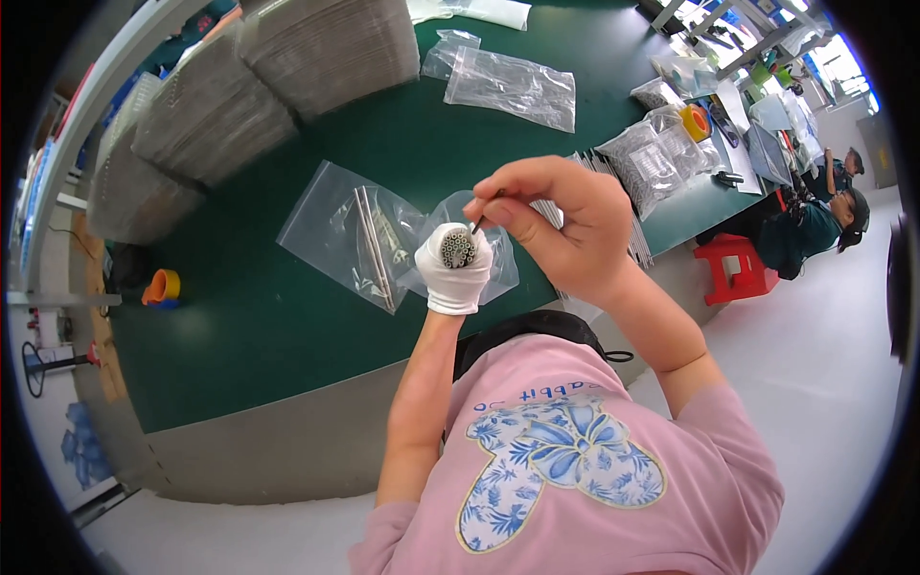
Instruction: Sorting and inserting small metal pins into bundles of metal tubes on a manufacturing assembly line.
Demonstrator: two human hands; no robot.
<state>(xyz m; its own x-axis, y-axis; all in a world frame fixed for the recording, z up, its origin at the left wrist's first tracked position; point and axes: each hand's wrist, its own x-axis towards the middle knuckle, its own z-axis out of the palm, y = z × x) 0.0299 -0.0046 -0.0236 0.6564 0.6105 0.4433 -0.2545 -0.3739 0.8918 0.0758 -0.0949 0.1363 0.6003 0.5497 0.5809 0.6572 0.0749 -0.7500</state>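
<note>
My left hand (454, 290), in a white glove, is closed round a bundle of thin metal tubes (458, 250) whose open round ends face up. Above it, my bare right hand (586, 225) pinches a thin dark rod (477, 224) between thumb and forefinger. The rod's lower tip is at the edge of the bundle; I cannot tell whether it is inside a tube. Under and beside my left hand lies a clear plastic bag (321, 213) with a few slim rods (372, 240) on or in it. More long metal tubes (640, 240) lie partly behind my right hand.
Wrapped grey stacks (331, 48) stand at the back left of the green table (249, 335). A tape roll (161, 287) sits at left. Flat clear bags (513, 88) lie at the back, filled bags (647, 158) at right. Beyond are a red stool (736, 268) and two seated people.
</note>
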